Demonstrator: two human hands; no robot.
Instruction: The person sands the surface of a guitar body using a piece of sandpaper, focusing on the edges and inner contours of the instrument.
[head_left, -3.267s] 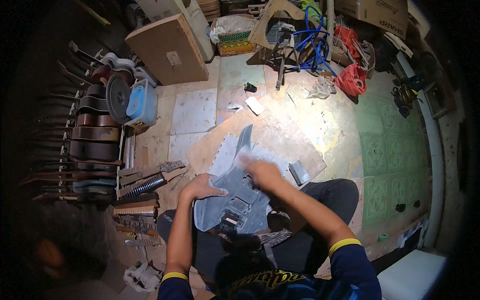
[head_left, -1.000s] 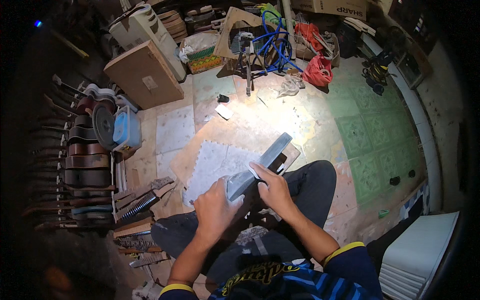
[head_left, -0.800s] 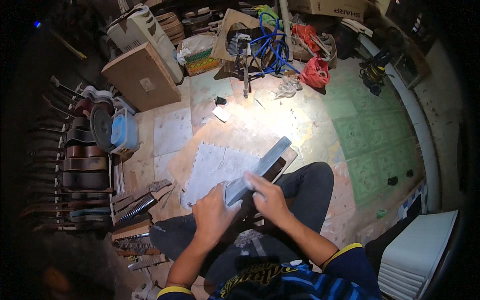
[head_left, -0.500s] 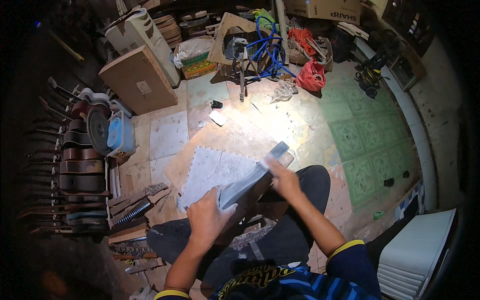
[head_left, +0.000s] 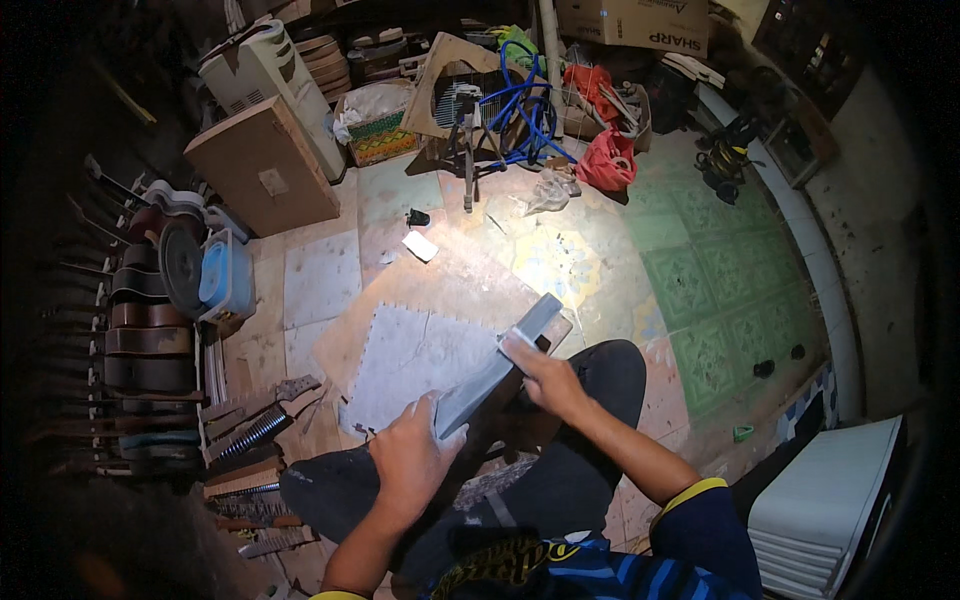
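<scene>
A long, narrow grey bar (head_left: 482, 388) slants from lower left to upper right above my lap, its far end past my right hand. My left hand (head_left: 412, 450) is closed round the near end, with the thumb along its underside. My right hand (head_left: 550, 382) grips a small pale pad (head_left: 514, 340) pressed across the bar's upper face near the far end. A dark, brown-edged piece lies beneath the bar, mostly hidden by it.
A whitish sheet (head_left: 420, 350) lies on a brown board (head_left: 340, 335) before me. Saws (head_left: 262, 428) are at my left, near a row of hanging guitars (head_left: 150, 340). Ahead are blue hose (head_left: 535, 120) and a red bag (head_left: 607, 160); a white chair (head_left: 825, 490) stands right.
My right hand and the pale pad have shifted slightly left and down in the picture. The bar stays in my left hand, and the whole view has turned a little.
</scene>
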